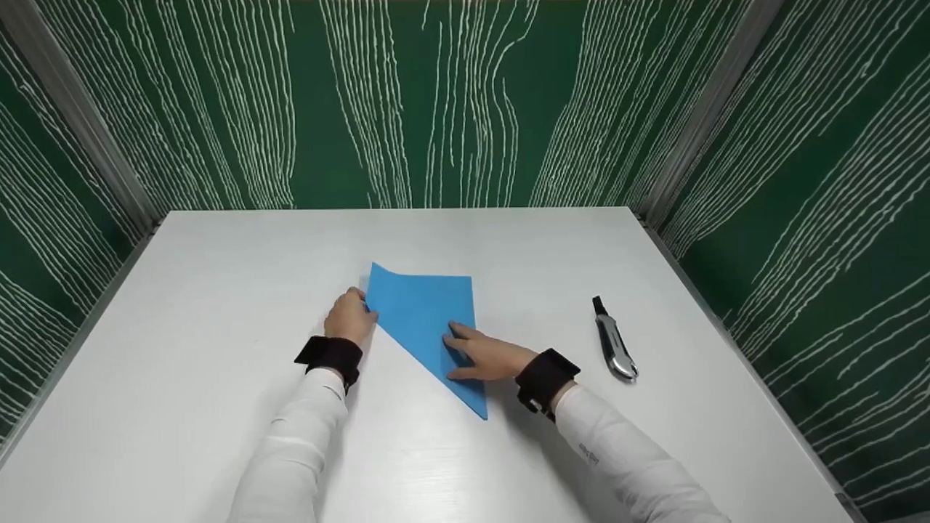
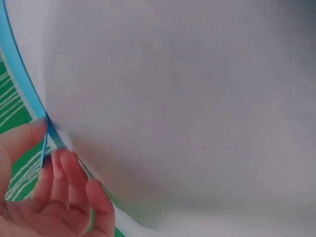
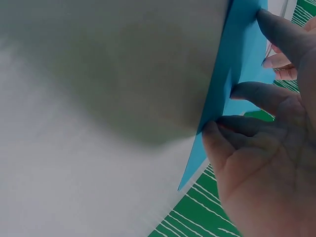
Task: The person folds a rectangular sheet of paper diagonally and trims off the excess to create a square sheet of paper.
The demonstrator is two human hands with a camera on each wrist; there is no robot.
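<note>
A blue sheet of paper lies on the white table, with a straight slanted edge running from its left side down to a sharp point near the front. At its left edge my left hand pinches the paper between thumb and fingers; the upper left corner lifts a little. In the left wrist view, the thumb meets the paper's thin blue edge. My right hand rests on the lower right part of the sheet, fingers spread and touching it. In the right wrist view, its fingertips lie against the blue surface.
A grey and black utility knife lies on the white table to the right of my right hand. Green walls with white wavy lines stand behind the table and at both sides.
</note>
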